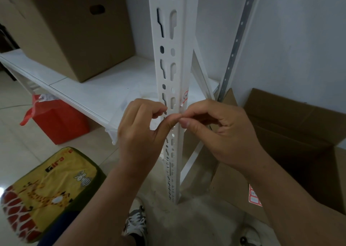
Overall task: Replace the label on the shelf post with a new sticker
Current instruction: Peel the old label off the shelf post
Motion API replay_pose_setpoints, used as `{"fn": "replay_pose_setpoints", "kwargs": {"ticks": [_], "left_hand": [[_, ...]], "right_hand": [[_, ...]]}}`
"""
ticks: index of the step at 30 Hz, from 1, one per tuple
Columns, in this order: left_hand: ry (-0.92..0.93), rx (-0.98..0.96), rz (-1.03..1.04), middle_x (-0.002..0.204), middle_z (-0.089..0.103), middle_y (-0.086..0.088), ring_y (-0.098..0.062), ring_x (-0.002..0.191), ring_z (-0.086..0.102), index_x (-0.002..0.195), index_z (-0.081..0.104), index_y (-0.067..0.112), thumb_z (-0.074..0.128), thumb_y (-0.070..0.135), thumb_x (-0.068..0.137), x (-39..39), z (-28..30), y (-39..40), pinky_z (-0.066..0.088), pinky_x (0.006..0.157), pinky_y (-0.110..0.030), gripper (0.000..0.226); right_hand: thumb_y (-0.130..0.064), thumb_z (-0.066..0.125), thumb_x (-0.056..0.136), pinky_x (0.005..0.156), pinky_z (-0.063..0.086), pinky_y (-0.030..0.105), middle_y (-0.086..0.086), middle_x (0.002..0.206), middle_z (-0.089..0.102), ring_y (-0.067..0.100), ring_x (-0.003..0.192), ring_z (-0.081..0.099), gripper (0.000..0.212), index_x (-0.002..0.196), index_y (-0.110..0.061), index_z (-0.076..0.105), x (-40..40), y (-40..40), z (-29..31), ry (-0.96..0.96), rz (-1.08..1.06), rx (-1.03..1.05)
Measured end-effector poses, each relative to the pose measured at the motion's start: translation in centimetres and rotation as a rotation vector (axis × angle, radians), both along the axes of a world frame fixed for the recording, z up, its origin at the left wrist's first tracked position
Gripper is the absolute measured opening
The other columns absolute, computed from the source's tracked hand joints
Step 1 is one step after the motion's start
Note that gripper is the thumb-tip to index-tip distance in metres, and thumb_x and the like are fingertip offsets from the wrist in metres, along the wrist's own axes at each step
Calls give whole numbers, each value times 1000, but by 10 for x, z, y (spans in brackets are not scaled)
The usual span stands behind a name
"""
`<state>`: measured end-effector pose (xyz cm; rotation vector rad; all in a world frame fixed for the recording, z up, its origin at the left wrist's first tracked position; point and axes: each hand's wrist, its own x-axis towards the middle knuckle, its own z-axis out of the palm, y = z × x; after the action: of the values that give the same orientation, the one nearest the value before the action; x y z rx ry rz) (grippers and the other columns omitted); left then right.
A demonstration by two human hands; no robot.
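The shelf post (169,62) is white painted metal, matt and slotted. Its label (185,96) looks like thin paper, partly torn. The shelf board (89,88) is smooth white. Cardboard box (74,30) is matt brown; floor tiles (16,133) are glossy.

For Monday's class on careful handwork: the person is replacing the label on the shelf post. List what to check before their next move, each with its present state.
1. Old label off the post: not ok, it is partly on, its lower edge lifted.
2. Right hand has the peeled edge: cannot tell, fingertips pinch at the post just below the label.
3. Left hand helping: ok, its thumb meets the right fingertips at the post.
4. New stickers at hand: ok, a red-bordered sheet lies on the cardboard below the right forearm.
5. Post face clean: cannot tell.
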<state>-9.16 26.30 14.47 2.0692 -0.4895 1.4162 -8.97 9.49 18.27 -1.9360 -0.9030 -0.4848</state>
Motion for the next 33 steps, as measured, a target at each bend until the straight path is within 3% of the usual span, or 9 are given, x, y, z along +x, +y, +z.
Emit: {"fn": "replay_pose_setpoints", "kwargs": {"ticks": [5,10,14,17,21,24,30,33], "left_hand": [[15,47,7,73,64,-16,-19,70,56,80,64,-5,64,34,89,2,0,3,48,60,-28,40],[47,115,8,73,64,-15,-21,68,57,80,65,-4,65,36,85,5,-3,6,46,61,-25,41],[80,73,16,73,63,-14,-20,67,57,81,65,-4,65,34,86,3,0,4,47,60,-25,38],[109,-21,-36,75,63,-12,-16,71,57,85,66,-4,64,21,89,-2,1,-3,47,64,-20,26],[163,-170,-174,83,66,-9,-12,75,60,95,67,-5,55,10,93,-14,3,-22,49,70,-17,19],[139,-181,-233,88,64,-6,-13,77,61,102,65,-2,56,9,92,-19,7,-27,50,72,-18,18],[105,-140,-200,89,61,-1,-9,80,59,99,67,-4,60,10,91,-17,9,-22,46,76,-13,17],[56,-114,-139,85,62,-3,-9,78,58,94,67,-6,57,9,93,-15,7,-21,45,75,-12,18]], "right_hand": [[-22,59,92,68,49,15,-13,83,62,2,81,58,10,95,-14,65,1,-1,-2,-22,-49,-144],[-23,55,94,73,50,24,-16,81,63,4,84,61,11,93,-14,61,1,-4,-2,133,-17,-190],[-19,52,95,67,55,18,-11,85,65,5,76,67,6,92,-15,57,-4,1,-1,267,-7,43],[-19,49,95,65,56,23,-2,87,67,11,72,69,10,94,-12,55,-6,5,-3,357,22,153],[-10,48,95,60,55,25,7,75,65,15,63,65,10,92,-5,56,-9,12,-5,479,118,348],[-15,49,92,57,51,26,5,66,59,16,58,58,14,90,-4,58,-9,15,-3,622,213,522],[-20,50,92,55,49,25,6,61,52,17,53,53,34,95,14,54,-7,12,-4,845,373,595],[-17,46,92,56,49,26,8,61,51,19,53,53,30,99,9,61,-6,11,-3,878,388,575]]}}
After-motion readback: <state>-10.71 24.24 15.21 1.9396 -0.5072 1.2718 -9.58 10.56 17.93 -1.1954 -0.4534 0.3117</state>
